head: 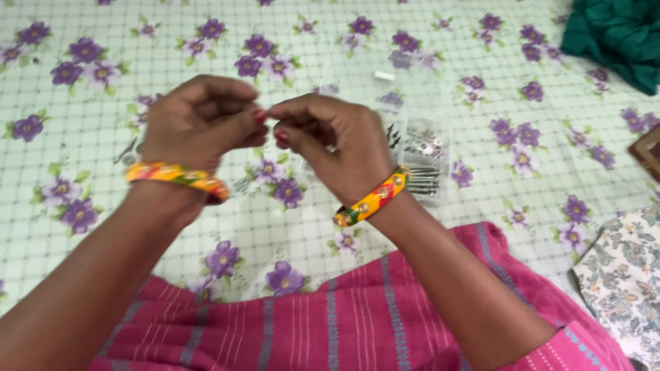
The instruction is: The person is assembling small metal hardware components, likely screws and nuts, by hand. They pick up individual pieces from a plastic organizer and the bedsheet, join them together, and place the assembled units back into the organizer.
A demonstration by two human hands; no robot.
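The left hand [199,121] was raised at centre frame, fingers curled, its grip pinched at the fingertips; the item held was too small to identify. The right hand [334,142] met it fingertip to fingertip, likewise pinched. Right of them, metal pins [420,163] in clear packets lay on the floral bedsheet [50,215].

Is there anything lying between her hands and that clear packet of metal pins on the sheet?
Nothing visible. The right hand hovers just left of the clear packet of metal pins, with only bare floral sheet between them.
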